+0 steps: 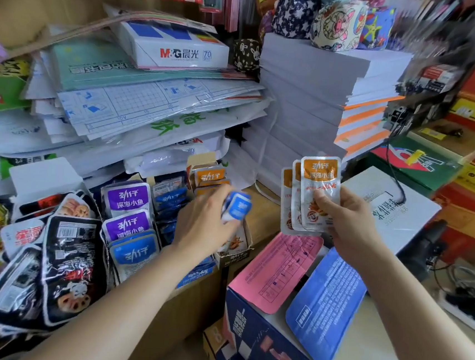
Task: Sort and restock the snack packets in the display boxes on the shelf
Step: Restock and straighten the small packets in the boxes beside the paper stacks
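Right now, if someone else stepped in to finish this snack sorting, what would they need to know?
Left hand grips a blue packet above the display boxes. Right hand pinches several orange packets. Purple packets already stand boxed. Left to do: box the blue packet, then the orange ones.

Blue packet [239, 206] in my left hand [203, 223]: motion-blurred, label unreadable. That hand covers much of the orange-packet box [233, 256], centre frame.
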`<move>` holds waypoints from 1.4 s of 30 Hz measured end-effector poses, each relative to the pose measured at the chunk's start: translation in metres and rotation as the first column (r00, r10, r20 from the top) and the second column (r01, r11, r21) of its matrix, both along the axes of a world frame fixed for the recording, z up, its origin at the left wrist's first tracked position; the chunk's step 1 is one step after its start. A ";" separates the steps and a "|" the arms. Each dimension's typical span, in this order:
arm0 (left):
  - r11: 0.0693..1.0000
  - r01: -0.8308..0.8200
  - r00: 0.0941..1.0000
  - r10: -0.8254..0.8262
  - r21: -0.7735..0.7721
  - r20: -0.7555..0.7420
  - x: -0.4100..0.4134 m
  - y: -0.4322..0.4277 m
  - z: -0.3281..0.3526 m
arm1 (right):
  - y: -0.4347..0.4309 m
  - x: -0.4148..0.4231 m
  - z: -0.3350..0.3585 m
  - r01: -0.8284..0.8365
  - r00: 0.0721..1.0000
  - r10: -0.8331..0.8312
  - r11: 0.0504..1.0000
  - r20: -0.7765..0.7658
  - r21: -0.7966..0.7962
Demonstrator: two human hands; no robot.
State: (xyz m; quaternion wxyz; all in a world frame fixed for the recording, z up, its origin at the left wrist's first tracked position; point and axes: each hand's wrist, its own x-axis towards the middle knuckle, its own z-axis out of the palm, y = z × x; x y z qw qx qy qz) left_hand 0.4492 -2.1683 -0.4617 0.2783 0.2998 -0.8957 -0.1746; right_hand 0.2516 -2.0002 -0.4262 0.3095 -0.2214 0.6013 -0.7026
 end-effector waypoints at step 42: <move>0.972 -0.105 0.885 0.187 0.208 -0.426 0.120 -0.038 0.051 | -0.048 0.079 0.011 -0.006 0.997 0.006 1.000 -0.081 0.006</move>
